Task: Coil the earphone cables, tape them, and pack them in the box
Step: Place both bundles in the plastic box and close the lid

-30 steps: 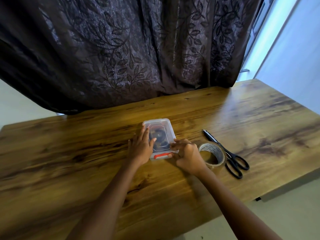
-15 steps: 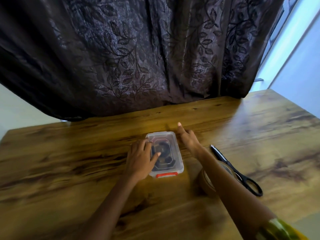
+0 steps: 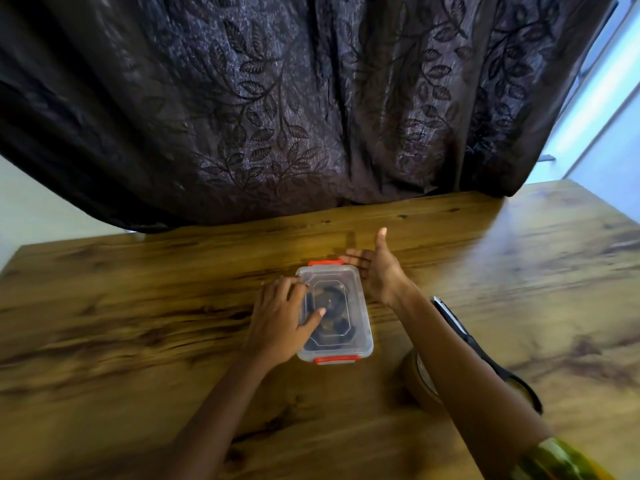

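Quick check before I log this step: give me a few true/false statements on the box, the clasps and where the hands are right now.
1. The lid is on the box. True.
2. The left hand lies on the lid. True.
3. The right hand holds the scissors. False: it is open at the box's far right corner; the scissors lie on the table.
4. The clasps are blue. False: red.
5. The tape sits inside the box. False: on the table, partly behind the right forearm.
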{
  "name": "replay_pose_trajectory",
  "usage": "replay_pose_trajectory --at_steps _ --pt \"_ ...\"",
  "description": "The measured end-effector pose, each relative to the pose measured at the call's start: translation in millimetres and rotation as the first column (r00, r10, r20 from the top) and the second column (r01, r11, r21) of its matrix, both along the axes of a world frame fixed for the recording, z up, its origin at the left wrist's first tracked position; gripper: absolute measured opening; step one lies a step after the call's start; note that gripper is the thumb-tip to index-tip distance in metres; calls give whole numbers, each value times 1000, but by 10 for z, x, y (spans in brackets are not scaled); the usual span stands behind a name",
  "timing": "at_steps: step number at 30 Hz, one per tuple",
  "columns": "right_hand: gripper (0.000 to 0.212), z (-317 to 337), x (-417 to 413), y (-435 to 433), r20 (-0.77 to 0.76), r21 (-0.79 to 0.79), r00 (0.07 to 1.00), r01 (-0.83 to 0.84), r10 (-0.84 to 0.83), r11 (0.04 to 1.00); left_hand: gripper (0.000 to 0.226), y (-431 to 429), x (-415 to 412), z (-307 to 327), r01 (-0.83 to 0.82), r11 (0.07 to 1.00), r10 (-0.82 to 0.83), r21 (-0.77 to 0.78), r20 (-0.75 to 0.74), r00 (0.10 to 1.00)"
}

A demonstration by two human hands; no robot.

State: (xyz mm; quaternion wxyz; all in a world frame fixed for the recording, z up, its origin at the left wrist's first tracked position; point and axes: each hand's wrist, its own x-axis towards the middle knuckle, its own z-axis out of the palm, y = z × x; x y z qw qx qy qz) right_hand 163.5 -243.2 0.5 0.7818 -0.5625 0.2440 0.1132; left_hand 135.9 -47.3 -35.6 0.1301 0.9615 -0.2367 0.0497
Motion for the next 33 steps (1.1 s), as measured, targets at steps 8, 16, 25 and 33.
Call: replay_pose_trajectory --at_steps 8,16,25,33 --pt "73 -121 -56 109 151 -151 986 98 -75 984 56 -10 -15 -1 -20 999 20 33 -4 1000" --pt "66 -214 -93 276 319 -194 929 256 -186 947 55 -28 -44 14 -42 998 41 56 22 999" --pt "61 -137 -142 352 312 -373 948 179 -59 910 47 -39 -63 2 -47 997 45 60 36 998" --pt "75 -142 -389 362 271 -317 958 183 -97 931 48 -55 -82 22 -69 994 69 81 10 998"
